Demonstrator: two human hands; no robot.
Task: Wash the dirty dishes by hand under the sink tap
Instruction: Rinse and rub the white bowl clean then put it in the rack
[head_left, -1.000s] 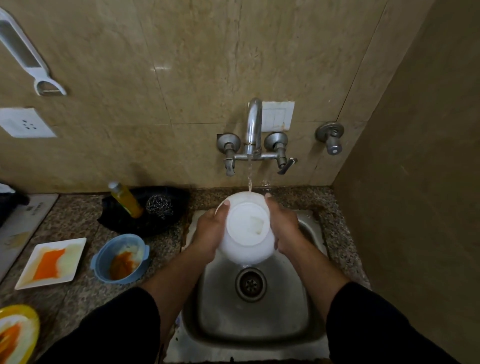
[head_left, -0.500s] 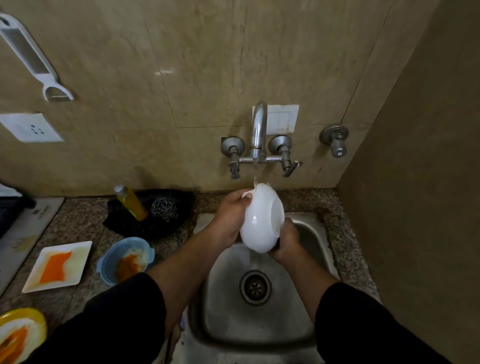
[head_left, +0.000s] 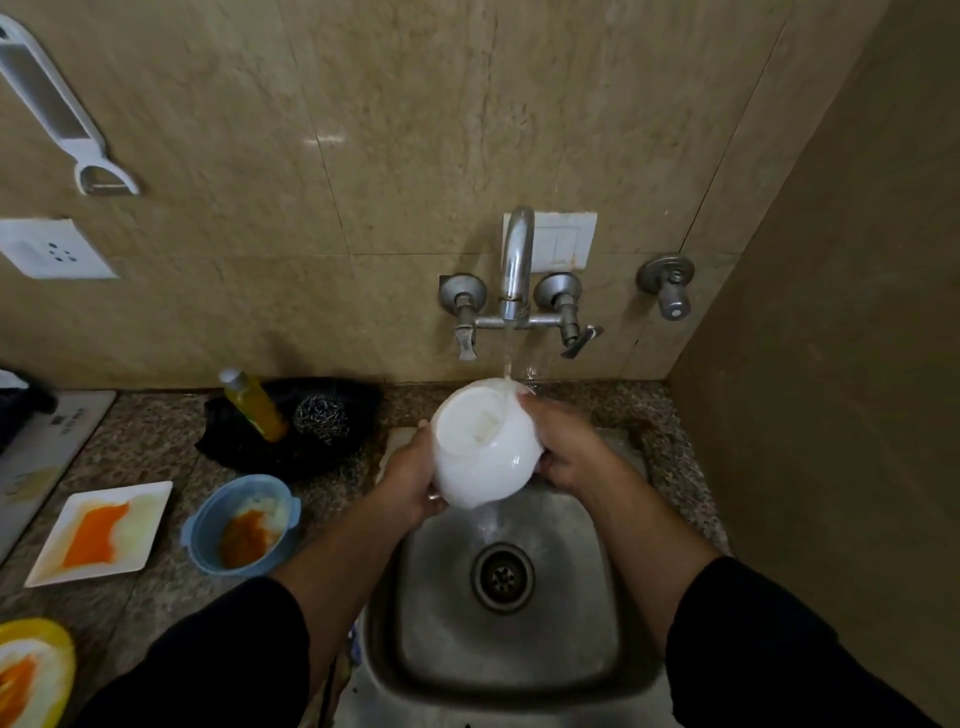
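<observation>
Left grip (head_left: 410, 483) and right grip (head_left: 571, 452) both curled round the white bowl (head_left: 483, 447) under the tap (head_left: 517, 260), so we're mid-rinse. Blue bowl (head_left: 193, 543), square plate (head_left: 143, 512), yellow plate (head_left: 58, 640) not washed yet.

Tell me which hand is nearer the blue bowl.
Left. The left hand holds the white bowl just right of the blue bowl; the right hand is on the white bowl's far side, farther away.
</observation>
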